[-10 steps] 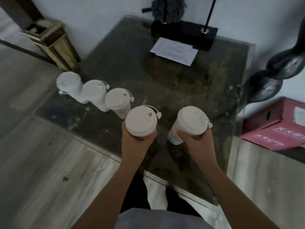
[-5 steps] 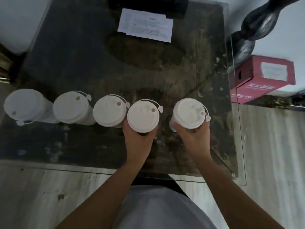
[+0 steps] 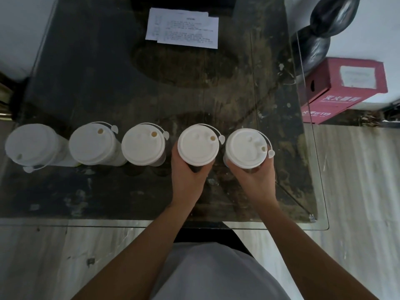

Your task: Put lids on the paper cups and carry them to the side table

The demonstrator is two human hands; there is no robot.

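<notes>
Held cups closer together; each hand (image 3: 187, 180) (image 3: 253, 179) wraps one over dark glass-topped table (image 3: 194, 87).

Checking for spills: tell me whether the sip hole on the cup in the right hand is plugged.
Open. On the right hand's cup, the hole shows uncovered, its tethered plug hanging off the rim.

White lids hide the two held cups (image 3: 195, 168) from above. The fingers wrap out of sight beneath them. Text on the papers (image 3: 183, 28) is too small to read.
</notes>
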